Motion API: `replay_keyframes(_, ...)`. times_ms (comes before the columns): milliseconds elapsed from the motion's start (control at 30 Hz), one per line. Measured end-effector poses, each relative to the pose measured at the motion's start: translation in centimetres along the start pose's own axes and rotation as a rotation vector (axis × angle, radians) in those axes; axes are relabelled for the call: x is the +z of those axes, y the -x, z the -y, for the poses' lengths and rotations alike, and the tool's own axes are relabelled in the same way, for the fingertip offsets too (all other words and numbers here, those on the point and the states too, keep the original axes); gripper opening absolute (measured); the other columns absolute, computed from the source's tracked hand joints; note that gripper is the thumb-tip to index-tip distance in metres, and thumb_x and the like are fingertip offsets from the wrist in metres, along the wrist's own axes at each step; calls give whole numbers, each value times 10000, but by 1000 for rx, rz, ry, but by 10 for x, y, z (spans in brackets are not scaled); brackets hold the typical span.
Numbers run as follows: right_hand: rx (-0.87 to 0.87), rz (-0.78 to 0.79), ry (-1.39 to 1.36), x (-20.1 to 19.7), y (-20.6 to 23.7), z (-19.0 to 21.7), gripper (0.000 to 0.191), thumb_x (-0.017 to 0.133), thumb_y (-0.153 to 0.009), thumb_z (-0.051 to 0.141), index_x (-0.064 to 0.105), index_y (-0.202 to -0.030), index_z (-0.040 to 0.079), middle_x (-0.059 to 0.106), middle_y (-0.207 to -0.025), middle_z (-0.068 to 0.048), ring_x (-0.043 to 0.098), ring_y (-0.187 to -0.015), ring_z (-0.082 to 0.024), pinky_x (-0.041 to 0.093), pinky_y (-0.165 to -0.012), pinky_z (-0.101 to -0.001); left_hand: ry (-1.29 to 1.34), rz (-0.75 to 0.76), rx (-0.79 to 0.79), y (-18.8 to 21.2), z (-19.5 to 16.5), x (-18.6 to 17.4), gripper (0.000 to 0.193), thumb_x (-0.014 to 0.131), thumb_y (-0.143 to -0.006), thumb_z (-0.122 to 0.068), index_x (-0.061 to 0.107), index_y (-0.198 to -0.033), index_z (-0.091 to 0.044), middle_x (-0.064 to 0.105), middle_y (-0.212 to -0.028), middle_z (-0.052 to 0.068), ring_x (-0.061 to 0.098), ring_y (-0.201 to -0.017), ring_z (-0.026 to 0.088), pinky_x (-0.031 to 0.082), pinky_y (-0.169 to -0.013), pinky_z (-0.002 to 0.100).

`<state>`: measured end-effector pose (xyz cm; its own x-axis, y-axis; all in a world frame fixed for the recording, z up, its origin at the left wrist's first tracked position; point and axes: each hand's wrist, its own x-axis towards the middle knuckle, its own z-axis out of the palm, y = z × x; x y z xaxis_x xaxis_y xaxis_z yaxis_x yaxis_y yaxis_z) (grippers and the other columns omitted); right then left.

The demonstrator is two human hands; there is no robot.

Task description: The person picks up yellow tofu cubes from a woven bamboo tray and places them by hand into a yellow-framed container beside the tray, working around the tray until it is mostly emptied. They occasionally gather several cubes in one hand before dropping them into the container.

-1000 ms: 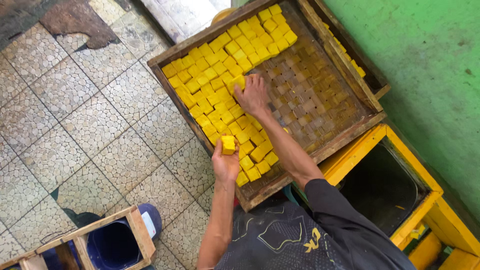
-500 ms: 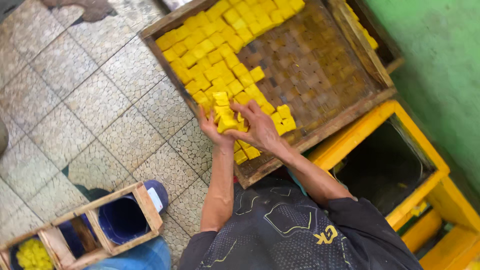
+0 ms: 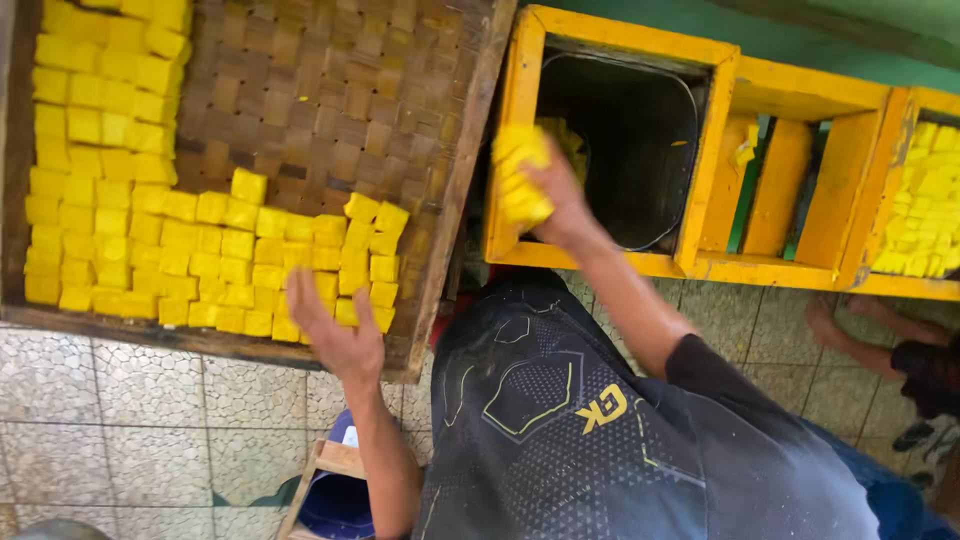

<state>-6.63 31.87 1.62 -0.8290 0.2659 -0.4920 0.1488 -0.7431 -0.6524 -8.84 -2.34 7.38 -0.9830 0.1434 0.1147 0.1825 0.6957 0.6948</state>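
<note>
Right hand [image 3: 545, 195] fingers were curled and pressed tight round a stack of yellow blocks [image 3: 520, 175], motion-blurred, soft-edged, same bright yellow as the rest. The stack sat over the near-left corner of the dark bin [image 3: 625, 140], just above the yellow wooden frame [image 3: 600, 262] that boxed the bin. Bin mouth was wide and mostly clear, a few yellow pieces dim inside against its left wall.

Left hand [image 3: 340, 340] fingers were spread, palm down, tips on the nearest row of yellow cubes [image 3: 215, 255] at the woven tray's [image 3: 330, 100] near edge. Cubes were small, square, packed in rows along the tray's left side and near side; the far-right part of the tray was bare weave. The tray's wooden rim [image 3: 455, 200] ran just beside the frame, a narrow gap between.

Right forearm stretched out straight from the dark shirt [image 3: 560, 420], wrist bent a little toward the bin. Left forearm rose nearly straight up to the tray edge, elbow tucked. Right of the bin, past the frame's dividers, more yellow cubes lay in a second tray [image 3: 925, 215]. Another person's bare foot [image 3: 840, 320] rested on the tiled floor [image 3: 130, 400] below it.
</note>
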Motion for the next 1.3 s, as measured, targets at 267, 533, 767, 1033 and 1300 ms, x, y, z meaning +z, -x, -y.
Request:
replay_keyframes(267,276,-169,1078,-132,-130,19,751,693,-945,289,263,-1521,74,622,-1283,-210,725,-942,-341,620,-626,-414,-374,-124,-112,46,34,31,514,706,-1029,-240,537,-1430,32,417,-1562,256,343,-1488,466,296,-1233,624)
replay_keyframes(533,302,-76,1692,-147,-182,-36,1221,827,-806,384,-40,-1580,9,586,-1235,-420,618,-1083,-556,520,-912,-573,-487,-96,-200,37,40,52,434,726,-1035,-206,568,-1363,31,448,-1538,236,398,-1453,439,339,-1208,596)
replay_keyframes(767,329,144,1845,-140,-193,-45,730,741,-830,279,346,-1389,26,659,-1123,-318,680,-964,-458,556,-776,-537,-511,-109,-188,25,34,56,423,755,-973,-149,588,-1329,8,476,-1511,238,428,-1422,437,355,-1187,584)
replay_keyframes(1033,436,166,2076,-108,-177,25,320,694,-890,295,757,-1074,41,731,-990,-232,732,-928,-383,586,-751,-486,-415,-135,-194,28,30,40,413,751,-937,-136,627,-1301,15,485,-1508,239,422,-1422,442,343,-1193,573)
replay_keyframes(1300,-723,21,1231,86,-29,34,83,688,-1037,151,654,-1058,78,658,-982,-100,639,-842,-295,531,-722,-394,-237,-210,-192,23,41,34,404,750,-909,-191,649,-1263,-24,482,-1488,201,421,-1425,403,338,-1195,553)
